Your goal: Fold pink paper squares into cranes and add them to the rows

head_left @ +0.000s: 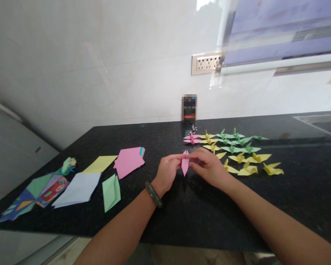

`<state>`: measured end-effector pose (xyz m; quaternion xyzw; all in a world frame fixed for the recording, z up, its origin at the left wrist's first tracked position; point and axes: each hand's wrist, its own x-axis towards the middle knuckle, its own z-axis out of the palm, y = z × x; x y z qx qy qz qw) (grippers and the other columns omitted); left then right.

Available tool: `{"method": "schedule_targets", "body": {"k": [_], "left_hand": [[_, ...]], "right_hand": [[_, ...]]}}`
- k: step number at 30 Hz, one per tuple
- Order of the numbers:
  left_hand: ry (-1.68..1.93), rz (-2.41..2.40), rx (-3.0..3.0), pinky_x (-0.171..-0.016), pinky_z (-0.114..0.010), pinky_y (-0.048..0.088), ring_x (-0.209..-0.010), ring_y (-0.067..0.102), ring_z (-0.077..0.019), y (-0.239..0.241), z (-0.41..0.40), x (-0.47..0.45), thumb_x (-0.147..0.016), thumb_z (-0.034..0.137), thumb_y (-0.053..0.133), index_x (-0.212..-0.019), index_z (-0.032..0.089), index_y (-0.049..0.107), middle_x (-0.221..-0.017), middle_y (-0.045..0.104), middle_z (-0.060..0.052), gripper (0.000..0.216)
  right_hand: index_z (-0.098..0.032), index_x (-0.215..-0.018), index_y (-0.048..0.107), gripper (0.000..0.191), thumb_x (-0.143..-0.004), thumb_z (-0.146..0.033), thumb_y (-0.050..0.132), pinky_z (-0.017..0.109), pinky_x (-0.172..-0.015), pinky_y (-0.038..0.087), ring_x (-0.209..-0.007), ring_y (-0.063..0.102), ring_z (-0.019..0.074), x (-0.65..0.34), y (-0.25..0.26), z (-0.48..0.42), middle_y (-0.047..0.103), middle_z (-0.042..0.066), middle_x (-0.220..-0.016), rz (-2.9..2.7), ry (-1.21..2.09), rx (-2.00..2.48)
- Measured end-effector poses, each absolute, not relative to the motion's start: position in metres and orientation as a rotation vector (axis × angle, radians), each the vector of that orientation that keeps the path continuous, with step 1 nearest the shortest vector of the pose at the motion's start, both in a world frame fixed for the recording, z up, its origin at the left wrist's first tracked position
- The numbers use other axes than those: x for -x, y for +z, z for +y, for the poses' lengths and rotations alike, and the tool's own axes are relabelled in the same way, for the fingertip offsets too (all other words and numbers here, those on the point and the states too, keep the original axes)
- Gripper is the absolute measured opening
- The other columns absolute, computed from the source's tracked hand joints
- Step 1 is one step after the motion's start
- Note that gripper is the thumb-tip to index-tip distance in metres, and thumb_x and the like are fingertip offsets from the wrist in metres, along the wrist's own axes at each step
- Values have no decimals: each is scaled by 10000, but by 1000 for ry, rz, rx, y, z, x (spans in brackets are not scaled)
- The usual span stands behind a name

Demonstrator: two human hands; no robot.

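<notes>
Both hands pinch a small folded pink paper piece (185,165) just above the black counter (168,213). My left hand (168,170), with a dark bangle on its wrist, grips the left side, fingers closed. From the right, my right hand (208,166) holds the piece with closed fingers. Behind and to the right lie finished paper cranes: pink cranes (192,138), green cranes (235,141) and yellow cranes (249,163).
Left of the hands lie a pink paper stack (128,161), a yellow sheet (99,164), a pale blue sheet (78,187), a folded green sheet (111,191), patterned papers (35,193) and a crumpled scrap (68,164). A dark box (189,108) stands against the wall. A sink (324,123) is far right.
</notes>
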<state>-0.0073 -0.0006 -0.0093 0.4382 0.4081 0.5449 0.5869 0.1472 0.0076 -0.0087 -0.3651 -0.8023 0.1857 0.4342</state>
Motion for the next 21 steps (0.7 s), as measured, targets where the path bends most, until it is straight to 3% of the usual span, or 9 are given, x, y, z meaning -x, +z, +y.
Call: {"method": "schedule_targets", "body": {"k": [5, 11, 17, 21], "left_hand": [[1226, 1107, -1208, -693, -280, 476, -723, 612, -162, -16, 1, 9, -675, 168, 543, -867, 136, 711, -829, 701, -74, 257], [1238, 1022, -1067, -748, -305, 489, -780, 625, -174, -13, -1, 6, -651, 177, 605, -816, 125, 712, -869, 697, -91, 203], [1237, 1000, -1033, -699, -283, 497, -717, 620, -150, -11, -1, 5, -642, 178, 619, -822, 119, 708, -827, 695, -84, 209], [1234, 981, -1036, -737, -305, 495, -747, 625, -162, -13, -1, 5, -649, 194, 627, -811, 114, 703, -837, 692, -89, 196]], "right_hand": [[-193, -906, 664, 162, -809, -190, 534, 282, -672, 469, -783, 569, 161, -153, -6, 11, 604, 72, -847, -2148, 252, 829], [-191, -771, 651, 153, -826, -182, 508, 267, -661, 468, -718, 585, 147, -151, -1, 8, 639, 46, -753, -2075, 324, 915], [-213, -915, 630, 172, -813, -166, 501, 298, -716, 464, -814, 575, 164, -154, -1, 8, 622, 57, -862, -2138, 356, 814], [-193, -873, 633, 154, -823, -152, 493, 280, -706, 458, -788, 569, 153, -154, -2, 9, 616, 56, -822, -2132, 366, 810]]}}
